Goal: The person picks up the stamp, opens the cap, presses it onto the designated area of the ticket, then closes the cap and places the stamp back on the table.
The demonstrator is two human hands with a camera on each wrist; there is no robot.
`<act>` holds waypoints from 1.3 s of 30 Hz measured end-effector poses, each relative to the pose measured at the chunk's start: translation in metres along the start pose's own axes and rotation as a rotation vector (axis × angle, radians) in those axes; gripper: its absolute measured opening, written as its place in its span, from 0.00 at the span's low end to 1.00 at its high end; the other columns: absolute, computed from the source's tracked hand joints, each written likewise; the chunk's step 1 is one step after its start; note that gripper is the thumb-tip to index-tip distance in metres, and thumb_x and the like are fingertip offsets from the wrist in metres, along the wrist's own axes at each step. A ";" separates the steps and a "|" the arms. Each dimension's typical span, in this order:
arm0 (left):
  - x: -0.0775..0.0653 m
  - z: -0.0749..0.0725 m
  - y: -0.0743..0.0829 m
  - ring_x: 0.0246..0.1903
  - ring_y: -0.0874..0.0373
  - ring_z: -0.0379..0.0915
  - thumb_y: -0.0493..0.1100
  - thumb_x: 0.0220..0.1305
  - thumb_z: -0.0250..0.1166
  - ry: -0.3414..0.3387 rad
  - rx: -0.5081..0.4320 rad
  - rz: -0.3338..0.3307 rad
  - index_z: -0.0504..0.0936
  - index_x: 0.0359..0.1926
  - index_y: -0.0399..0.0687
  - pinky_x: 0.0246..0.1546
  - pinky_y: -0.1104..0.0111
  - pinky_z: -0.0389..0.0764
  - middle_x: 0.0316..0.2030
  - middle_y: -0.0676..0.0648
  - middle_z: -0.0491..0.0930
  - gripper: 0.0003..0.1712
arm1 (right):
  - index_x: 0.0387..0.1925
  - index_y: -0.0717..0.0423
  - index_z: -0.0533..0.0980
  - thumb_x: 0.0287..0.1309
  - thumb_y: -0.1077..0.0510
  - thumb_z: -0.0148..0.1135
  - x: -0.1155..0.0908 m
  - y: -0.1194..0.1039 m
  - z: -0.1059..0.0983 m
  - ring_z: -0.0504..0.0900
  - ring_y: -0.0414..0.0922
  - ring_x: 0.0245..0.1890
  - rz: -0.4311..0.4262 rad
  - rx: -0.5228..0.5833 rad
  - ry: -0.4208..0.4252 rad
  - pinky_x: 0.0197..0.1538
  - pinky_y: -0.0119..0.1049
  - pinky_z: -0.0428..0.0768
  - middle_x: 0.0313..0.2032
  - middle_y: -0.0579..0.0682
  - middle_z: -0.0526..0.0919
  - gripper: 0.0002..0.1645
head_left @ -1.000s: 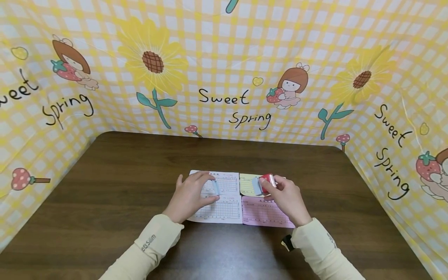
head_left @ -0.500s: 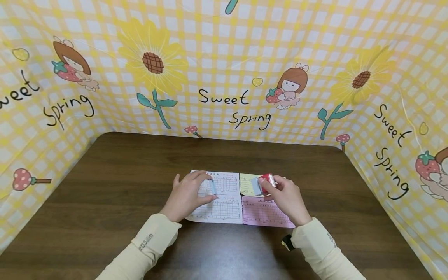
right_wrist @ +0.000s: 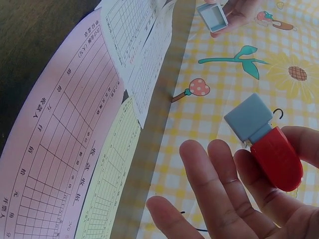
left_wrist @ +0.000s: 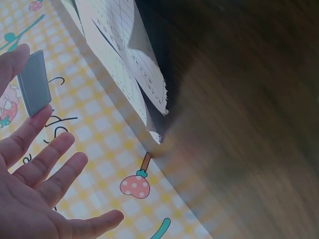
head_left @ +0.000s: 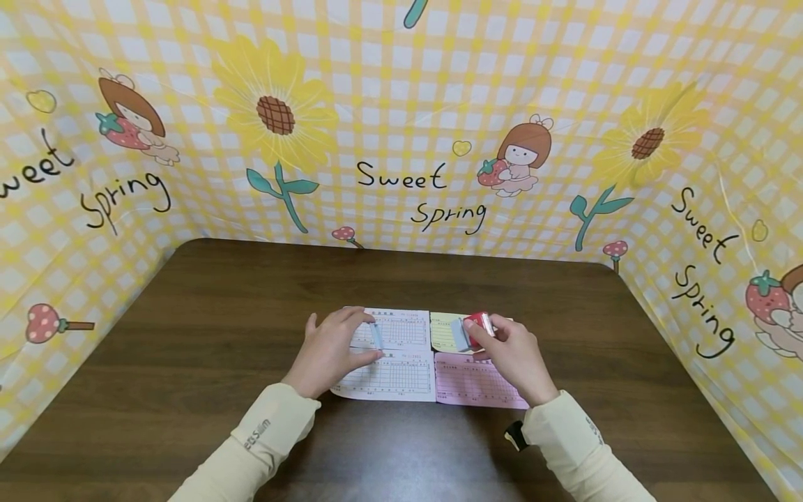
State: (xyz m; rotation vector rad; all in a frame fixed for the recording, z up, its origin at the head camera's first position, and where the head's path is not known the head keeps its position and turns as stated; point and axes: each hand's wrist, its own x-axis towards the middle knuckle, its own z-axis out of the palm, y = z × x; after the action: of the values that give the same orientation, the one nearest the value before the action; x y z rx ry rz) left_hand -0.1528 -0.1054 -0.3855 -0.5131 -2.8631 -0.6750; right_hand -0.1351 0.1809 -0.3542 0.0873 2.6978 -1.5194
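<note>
In the head view my left hand [head_left: 329, 352] pinches a small grey-blue cap [head_left: 376, 336] between thumb and a fingertip, over the white forms. The right wrist view shows this cap [right_wrist: 215, 18] as a hollow rectangular box, its opening visible. My right hand [head_left: 519, 354] grips a stamp with a red body [right_wrist: 279, 162] and a grey-blue block [right_wrist: 249, 117] at its end, above the yellow form [head_left: 442, 336]. Its other fingers are extended in the right wrist view. Stamp and cap are apart. A pink form [head_left: 477, 380] lies below the right hand.
Two white forms, an upper one [head_left: 404, 331] and a lower one [head_left: 395, 378], lie edge to edge with the coloured forms on the brown wooden table [head_left: 282, 279]. A yellow checked cloth [head_left: 389, 90] with printed flowers rises behind the table and at both sides.
My left hand has drifted slightly left with the cap, widening the gap to the stamp. My right hand and the stamp stay in place, as do the forms.
</note>
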 end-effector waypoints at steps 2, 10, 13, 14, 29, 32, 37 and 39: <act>0.000 0.000 -0.001 0.63 0.43 0.72 0.55 0.55 0.79 0.001 -0.001 -0.003 0.82 0.56 0.44 0.62 0.26 0.53 0.62 0.40 0.78 0.32 | 0.49 0.59 0.82 0.70 0.46 0.62 0.000 0.000 0.000 0.89 0.53 0.34 0.002 -0.002 -0.001 0.42 0.40 0.80 0.45 0.57 0.84 0.21; -0.002 0.000 -0.007 0.64 0.42 0.72 0.55 0.54 0.79 0.000 0.005 -0.025 0.82 0.56 0.44 0.62 0.26 0.53 0.63 0.39 0.77 0.32 | 0.49 0.59 0.82 0.70 0.45 0.62 -0.001 -0.001 0.001 0.89 0.53 0.35 0.005 0.001 -0.003 0.43 0.41 0.80 0.46 0.58 0.83 0.21; -0.003 0.000 -0.008 0.64 0.42 0.72 0.55 0.54 0.79 0.001 0.006 -0.027 0.83 0.56 0.44 0.62 0.26 0.53 0.63 0.39 0.77 0.32 | 0.50 0.59 0.82 0.70 0.45 0.63 -0.001 -0.001 0.001 0.89 0.53 0.35 0.007 0.002 -0.003 0.43 0.41 0.80 0.47 0.59 0.83 0.21; -0.003 0.000 -0.008 0.63 0.42 0.72 0.55 0.54 0.79 0.001 0.006 -0.026 0.83 0.56 0.44 0.62 0.26 0.53 0.63 0.39 0.77 0.32 | 0.50 0.59 0.82 0.70 0.45 0.63 -0.001 -0.001 0.001 0.89 0.53 0.35 0.007 0.002 -0.003 0.43 0.41 0.80 0.48 0.59 0.83 0.21; -0.006 -0.003 -0.015 0.63 0.40 0.72 0.54 0.54 0.79 0.002 0.015 -0.040 0.83 0.55 0.44 0.61 0.26 0.54 0.63 0.37 0.77 0.31 | 0.50 0.58 0.82 0.69 0.44 0.62 -0.001 -0.002 0.002 0.89 0.53 0.35 0.011 -0.009 -0.002 0.45 0.43 0.80 0.49 0.59 0.80 0.22; -0.006 -0.003 -0.017 0.62 0.40 0.72 0.54 0.54 0.79 0.009 0.021 -0.034 0.83 0.55 0.44 0.60 0.25 0.55 0.63 0.37 0.77 0.31 | 0.50 0.58 0.82 0.69 0.44 0.63 -0.002 -0.002 0.001 0.89 0.52 0.35 0.013 -0.006 -0.003 0.44 0.42 0.79 0.50 0.59 0.80 0.22; -0.008 -0.004 -0.021 0.62 0.39 0.73 0.53 0.54 0.79 0.019 0.022 -0.031 0.83 0.54 0.43 0.60 0.25 0.55 0.62 0.37 0.77 0.31 | 0.51 0.58 0.82 0.69 0.43 0.63 -0.002 -0.002 0.001 0.89 0.53 0.35 0.014 -0.007 -0.004 0.43 0.41 0.79 0.51 0.60 0.80 0.23; -0.008 -0.004 -0.022 0.62 0.40 0.73 0.53 0.54 0.79 0.014 0.017 -0.037 0.83 0.55 0.43 0.60 0.25 0.55 0.62 0.37 0.77 0.31 | 0.50 0.58 0.82 0.69 0.43 0.63 -0.002 -0.002 0.001 0.89 0.52 0.36 0.015 -0.011 -0.004 0.43 0.41 0.79 0.51 0.59 0.80 0.23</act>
State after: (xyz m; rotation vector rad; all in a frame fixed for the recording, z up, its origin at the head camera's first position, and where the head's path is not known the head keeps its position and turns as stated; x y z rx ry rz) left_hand -0.1531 -0.1278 -0.3929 -0.4528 -2.8691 -0.6565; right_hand -0.1337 0.1789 -0.3532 0.1032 2.6961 -1.4993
